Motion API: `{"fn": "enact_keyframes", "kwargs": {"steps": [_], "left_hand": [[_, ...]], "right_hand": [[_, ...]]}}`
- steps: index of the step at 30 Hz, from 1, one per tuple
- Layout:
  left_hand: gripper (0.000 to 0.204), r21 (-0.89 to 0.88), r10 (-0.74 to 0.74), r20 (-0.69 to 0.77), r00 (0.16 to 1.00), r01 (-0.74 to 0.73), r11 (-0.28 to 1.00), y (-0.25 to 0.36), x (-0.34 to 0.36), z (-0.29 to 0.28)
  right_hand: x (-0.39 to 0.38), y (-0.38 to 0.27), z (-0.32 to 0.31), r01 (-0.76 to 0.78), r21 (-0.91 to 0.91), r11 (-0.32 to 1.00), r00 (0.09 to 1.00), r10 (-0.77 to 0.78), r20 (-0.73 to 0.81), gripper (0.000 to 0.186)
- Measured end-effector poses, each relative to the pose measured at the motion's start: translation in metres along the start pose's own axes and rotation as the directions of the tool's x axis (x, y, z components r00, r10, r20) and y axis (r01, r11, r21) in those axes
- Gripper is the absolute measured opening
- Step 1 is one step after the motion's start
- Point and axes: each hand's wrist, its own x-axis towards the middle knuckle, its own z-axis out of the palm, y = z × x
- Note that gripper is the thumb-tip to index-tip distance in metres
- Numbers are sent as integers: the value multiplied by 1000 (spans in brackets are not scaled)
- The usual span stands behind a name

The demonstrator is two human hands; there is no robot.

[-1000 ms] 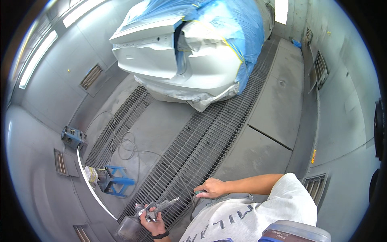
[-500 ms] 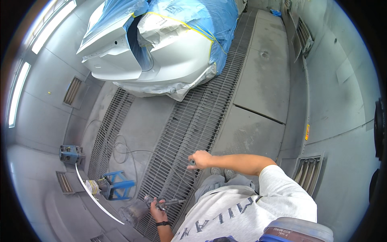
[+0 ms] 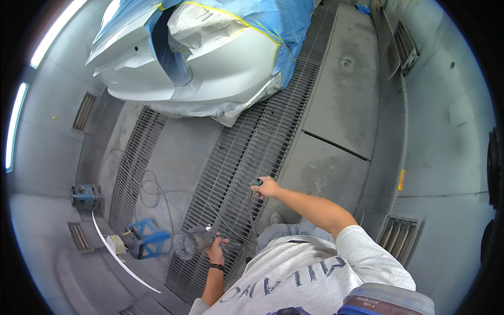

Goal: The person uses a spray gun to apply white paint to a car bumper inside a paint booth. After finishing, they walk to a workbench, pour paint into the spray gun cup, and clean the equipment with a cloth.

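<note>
The person's left hand [image 3: 216,252] is closed around a metal spray gun [image 3: 212,237] whose cloudy, round cup [image 3: 188,244] juts out to the left; exactly how each finger sits is too blurred to tell. The gun is held in the air over the left edge of the slatted metal grating [image 3: 239,149], toward its near end. The right hand [image 3: 268,188], fingers curled inward, grips a small, dark green, rounded fitting [image 3: 258,182] above the grating's right edge. A thin, smooth hose [image 3: 152,193] lies in loose loops on the matte grey floor [image 3: 176,144], left of the grating.

Near the floor's left edge are an angular blue stand [image 3: 150,239] and a boxy blue-grey one [image 3: 86,197], with a slender, curved white strip [image 3: 118,257] beside them. At the grating's far end, a glossy white car body [image 3: 228,71] is wrapped in crinkled blue film [image 3: 291,31] edged with yellow tape.
</note>
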Motion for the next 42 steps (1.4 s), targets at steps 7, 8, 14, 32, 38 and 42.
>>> {"fn": "enact_keyframes", "kwargs": {"steps": [7, 8, 14, 32, 38, 42], "left_hand": [[25, 208, 55, 67, 996, -68, 976, -29, 45, 69], [26, 212, 66, 71, 995, -80, 974, -34, 51, 83], [28, 106, -161, 42, 986, 155, 982, -58, 49, 191], [15, 881, -440, 403, 803, -210, 424, -105, 266, 671], [21, 852, -537, 475, 697, -516, 83, 20, 387, 932], [26, 836, -462, 541, 703, -510, 203, 68, 499, 1079]], "right_hand": [[34, 8, -72, -29, -79, 996, 999, 32, 39, 48], [33, 11, -94, -19, -134, 991, 999, 25, 47, 54], [8, 27, -269, -110, -115, 987, 988, 122, 100, 54], [10, -82, -848, -309, -476, 823, 842, 4, -539, 30], [-23, -120, -988, -646, -182, 742, 628, 380, -679, 43], [45, -127, -1042, -630, -171, 758, 590, 324, -740, 44]]}}
